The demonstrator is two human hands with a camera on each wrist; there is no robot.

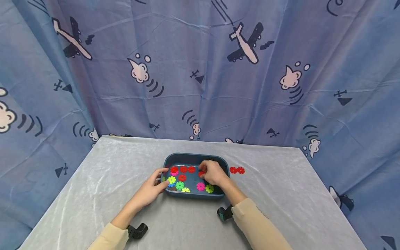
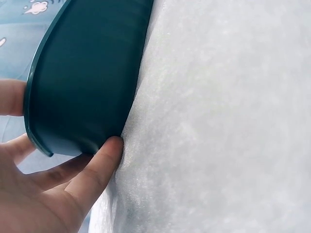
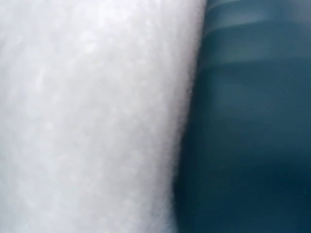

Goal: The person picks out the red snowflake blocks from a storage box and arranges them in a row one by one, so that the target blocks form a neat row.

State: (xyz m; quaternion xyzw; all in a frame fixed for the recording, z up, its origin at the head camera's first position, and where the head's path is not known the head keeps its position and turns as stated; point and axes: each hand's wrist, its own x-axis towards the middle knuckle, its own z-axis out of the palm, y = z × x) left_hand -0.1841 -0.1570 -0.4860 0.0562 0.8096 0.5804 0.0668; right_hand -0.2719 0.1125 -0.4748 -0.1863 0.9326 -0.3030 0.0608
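A dark teal plastic tray (image 1: 195, 196) holds several notched plastic discs, red, pink, yellow, green and blue. My left hand (image 1: 149, 190) grips the tray's left end. In the left wrist view, fingers of the left hand (image 2: 53, 194) lie along the tray's outer wall (image 2: 90, 73), and the thumb sits over its rim. Inside the tray's right half, my right hand (image 1: 214, 172) pinches a red notched disc (image 1: 201, 173) between thumb and fingers. The right wrist view has only the blurred tray wall (image 3: 252, 126) and cloth; the hand is out of it.
Two red notched discs (image 1: 236, 170) lie side by side on the pale cloth-covered table (image 1: 275, 194), just right of the tray. A blue curtain (image 1: 175, 80) with printed planes hangs behind the table. Black wrist devices (image 1: 137, 231) are worn under both forearms.
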